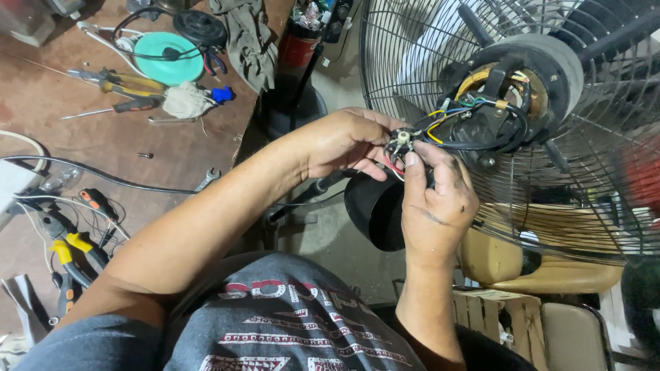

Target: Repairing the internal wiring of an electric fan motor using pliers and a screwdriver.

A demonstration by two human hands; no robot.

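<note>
Head view: both hands meet at the frame's centre, before the fan motor at two o'clock. Left hand and right hand fingers pinch the small wired switch. Best held steady, wires untwisted, pressure light.

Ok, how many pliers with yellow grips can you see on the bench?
2. Both lie at the bench's left edge: one pair of pliers nearer the forearm, another pair just beside it towards the edge. More may be hidden under the wires there.
</note>
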